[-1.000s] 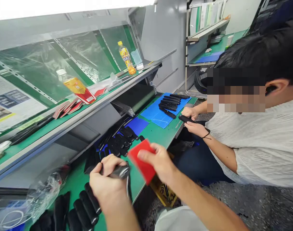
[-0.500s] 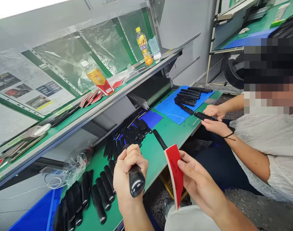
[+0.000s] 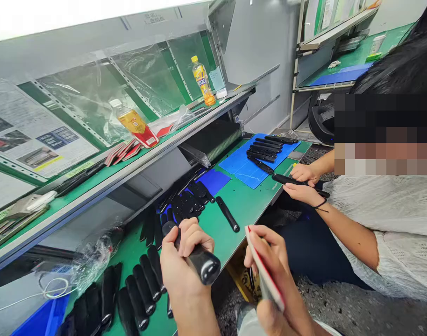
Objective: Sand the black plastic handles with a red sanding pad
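My left hand is wrapped round a glossy black handle-like piece, whose rounded end points toward me. In my right hand is a thin red-faced pad with a pale backing, gripped between thumb and fingers and seen nearly edge-on. The pad is apart from the black piece. On the green bench beyond lies a single black handle. Left of my left hand, several similar handles rest side by side, and more black parts are heaped farther back.
At right a co-worker's hands hold another black handle by a blue mat with several handles on it. A shelf above the bench carries a yellow-capped bottle, a tilted bottle and red pads. A blue bin stands lower left.
My right hand has turned the pad from its red face showing to nearly edge-on. My left hand has tilted the black piece so its end points more rightward. The view has shifted slightly.
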`<state>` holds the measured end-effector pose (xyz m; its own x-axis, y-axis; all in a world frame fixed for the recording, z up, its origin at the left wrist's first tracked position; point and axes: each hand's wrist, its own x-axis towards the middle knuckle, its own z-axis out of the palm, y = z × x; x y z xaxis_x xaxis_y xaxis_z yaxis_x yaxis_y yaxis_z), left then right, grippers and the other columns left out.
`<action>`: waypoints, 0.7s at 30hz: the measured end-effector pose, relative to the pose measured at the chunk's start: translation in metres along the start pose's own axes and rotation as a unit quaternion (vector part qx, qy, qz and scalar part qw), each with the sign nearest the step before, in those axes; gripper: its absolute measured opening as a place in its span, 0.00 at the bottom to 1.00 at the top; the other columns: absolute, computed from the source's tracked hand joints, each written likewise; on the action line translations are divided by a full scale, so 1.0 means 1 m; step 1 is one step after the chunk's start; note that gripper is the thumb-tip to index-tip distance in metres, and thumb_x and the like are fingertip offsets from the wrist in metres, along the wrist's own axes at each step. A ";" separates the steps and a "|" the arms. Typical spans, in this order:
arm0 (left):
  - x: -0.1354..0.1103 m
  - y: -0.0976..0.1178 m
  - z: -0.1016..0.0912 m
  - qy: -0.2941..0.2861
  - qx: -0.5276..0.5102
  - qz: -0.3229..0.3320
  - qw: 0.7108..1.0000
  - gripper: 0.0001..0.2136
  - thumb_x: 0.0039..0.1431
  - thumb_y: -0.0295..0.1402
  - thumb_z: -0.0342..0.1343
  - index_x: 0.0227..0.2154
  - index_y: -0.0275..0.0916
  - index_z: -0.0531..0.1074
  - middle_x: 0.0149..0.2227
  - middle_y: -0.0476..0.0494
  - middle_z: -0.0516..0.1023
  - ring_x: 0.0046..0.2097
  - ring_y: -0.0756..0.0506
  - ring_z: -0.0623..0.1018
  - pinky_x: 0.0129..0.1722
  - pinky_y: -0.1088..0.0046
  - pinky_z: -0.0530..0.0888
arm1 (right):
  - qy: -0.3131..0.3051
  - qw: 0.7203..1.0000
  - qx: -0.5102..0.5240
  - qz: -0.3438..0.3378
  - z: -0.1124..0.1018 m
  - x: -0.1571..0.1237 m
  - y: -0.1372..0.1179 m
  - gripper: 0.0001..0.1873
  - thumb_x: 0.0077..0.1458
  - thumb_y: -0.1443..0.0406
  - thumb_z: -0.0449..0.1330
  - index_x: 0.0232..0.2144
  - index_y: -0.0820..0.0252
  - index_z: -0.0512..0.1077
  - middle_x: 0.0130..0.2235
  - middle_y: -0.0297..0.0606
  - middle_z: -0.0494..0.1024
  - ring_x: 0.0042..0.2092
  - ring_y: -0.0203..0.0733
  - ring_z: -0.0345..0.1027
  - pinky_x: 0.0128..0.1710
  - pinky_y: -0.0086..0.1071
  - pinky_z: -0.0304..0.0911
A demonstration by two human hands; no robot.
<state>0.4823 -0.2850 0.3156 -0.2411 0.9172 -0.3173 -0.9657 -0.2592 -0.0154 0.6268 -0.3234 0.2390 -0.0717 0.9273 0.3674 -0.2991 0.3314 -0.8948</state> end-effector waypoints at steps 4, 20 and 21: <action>0.001 0.008 -0.001 -0.031 0.022 0.032 0.999 0.11 0.56 0.23 0.43 0.28 0.45 0.47 0.19 0.61 0.47 0.13 0.55 0.54 0.11 0.80 0.58 | 0.002 0.940 -0.228 -0.254 0.005 0.002 0.027 0.31 0.65 0.58 0.56 0.67 0.39 0.54 0.51 0.41 0.74 0.42 0.46 0.68 0.40 0.38 0.70; -0.029 0.039 0.024 -0.042 -0.049 0.063 0.996 0.11 0.56 0.23 0.40 0.25 0.46 0.49 0.18 0.61 0.50 0.13 0.55 0.52 0.10 0.82 0.57 | -0.059 0.883 -0.427 -0.186 0.001 -0.008 0.112 0.24 0.60 0.75 0.56 0.55 0.51 0.71 0.56 0.41 0.76 0.42 0.46 0.67 0.36 0.41 0.64; -0.030 0.041 0.024 -0.041 -0.057 0.076 0.995 0.11 0.57 0.23 0.40 0.25 0.46 0.49 0.18 0.61 0.50 0.12 0.55 0.52 0.10 0.82 0.57 | -0.054 0.896 -0.410 -0.160 -0.004 -0.010 0.114 0.24 0.59 0.75 0.57 0.56 0.52 0.70 0.57 0.42 0.74 0.45 0.48 0.67 0.40 0.43 0.65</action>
<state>0.4474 -0.3158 0.3475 -0.3955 0.8849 -0.2462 -0.9014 -0.4254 -0.0811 0.5973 -0.2939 0.1319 -0.2116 0.7549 0.6207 0.4768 0.6342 -0.6087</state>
